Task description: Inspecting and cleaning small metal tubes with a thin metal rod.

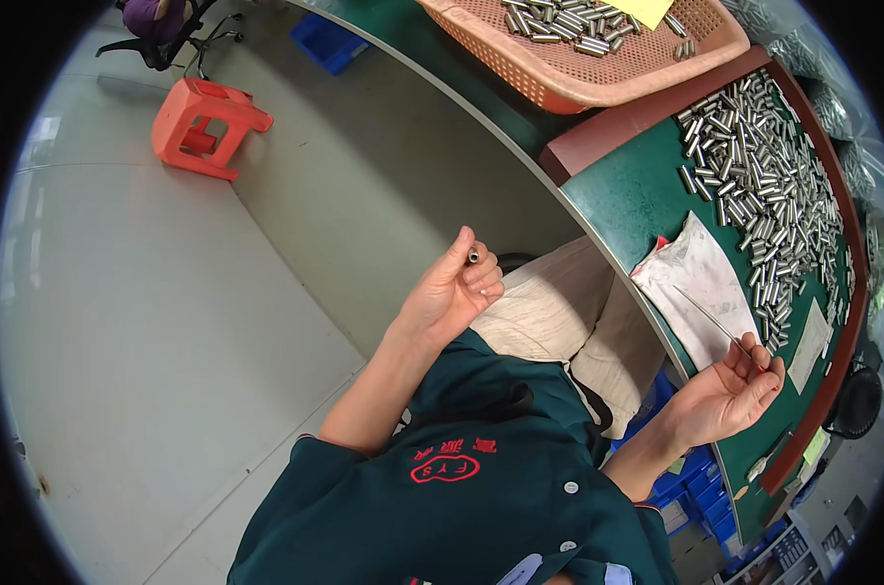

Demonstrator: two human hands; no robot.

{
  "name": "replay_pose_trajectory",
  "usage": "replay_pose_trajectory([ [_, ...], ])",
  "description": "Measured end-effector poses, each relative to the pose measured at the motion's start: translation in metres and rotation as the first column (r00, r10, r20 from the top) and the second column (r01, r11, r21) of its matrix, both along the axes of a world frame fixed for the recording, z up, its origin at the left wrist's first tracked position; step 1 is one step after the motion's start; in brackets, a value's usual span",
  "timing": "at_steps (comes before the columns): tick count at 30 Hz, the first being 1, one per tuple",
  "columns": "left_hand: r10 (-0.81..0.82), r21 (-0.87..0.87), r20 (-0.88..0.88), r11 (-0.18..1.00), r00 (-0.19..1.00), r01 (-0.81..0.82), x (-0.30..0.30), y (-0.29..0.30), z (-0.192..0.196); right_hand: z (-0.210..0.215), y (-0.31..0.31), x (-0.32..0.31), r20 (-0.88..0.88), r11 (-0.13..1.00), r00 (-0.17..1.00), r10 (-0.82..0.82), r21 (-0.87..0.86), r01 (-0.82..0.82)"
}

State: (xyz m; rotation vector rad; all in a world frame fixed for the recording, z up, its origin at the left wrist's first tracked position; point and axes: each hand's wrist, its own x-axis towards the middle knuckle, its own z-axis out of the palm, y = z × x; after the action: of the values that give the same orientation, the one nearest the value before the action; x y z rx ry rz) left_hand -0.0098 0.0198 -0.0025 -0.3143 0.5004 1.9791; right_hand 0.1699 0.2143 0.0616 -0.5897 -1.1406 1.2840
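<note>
In my left hand [450,297], held over the floor beside the bench, a small metal tube [473,255] is pinched between thumb and curled fingers, its hollow end showing. My right hand [725,398], palm up at the bench's edge, grips a thin metal rod-like tool [707,315]; a bit of red shows at the fingers, where its handle is mostly hidden. The rod's tip points away over a smudged white cloth [697,268] on the green bench top. Beyond the cloth lies a large heap of short silvery metal tubes [768,205].
A wooden rim [647,112] borders the tubes. Behind it stands a salmon plastic basket [583,90] holding more tubes and a yellow paper [645,8]. A red stool [208,127] and a blue bin [330,44] stand on the floor. Another person [154,18] sits at the far left.
</note>
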Motion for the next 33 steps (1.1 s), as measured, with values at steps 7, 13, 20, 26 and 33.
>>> replay_pose_trajectory([
  [7,0.007,-0.035,0.065,0.999,0.998,-0.005,0.001,0.001,-0.002,-0.001,0.0,0.001,-0.009,1.0,1.0,0.004,0.01,-0.004],
  [13,-0.119,-0.058,-0.101,0.992,0.988,0.113,0.001,-0.005,0.004,0.0,0.0,0.0,-0.013,1.0,1.0,0.015,0.008,-0.015],
  [20,-0.197,-0.234,-0.404,0.966,0.894,0.107,-0.003,-0.002,0.013,0.001,-0.001,0.0,-0.024,1.0,1.0,0.005,-0.004,-0.005],
  [26,-0.275,-0.291,-0.462,0.945,0.843,0.149,-0.004,-0.002,0.022,0.002,-0.001,0.0,-0.043,1.0,0.999,0.009,-0.014,-0.009],
  [33,-0.298,-0.28,-0.548,0.946,0.781,0.165,0.001,0.003,0.03,0.003,-0.001,0.0,-0.06,0.999,0.998,0.024,-0.024,-0.025],
])
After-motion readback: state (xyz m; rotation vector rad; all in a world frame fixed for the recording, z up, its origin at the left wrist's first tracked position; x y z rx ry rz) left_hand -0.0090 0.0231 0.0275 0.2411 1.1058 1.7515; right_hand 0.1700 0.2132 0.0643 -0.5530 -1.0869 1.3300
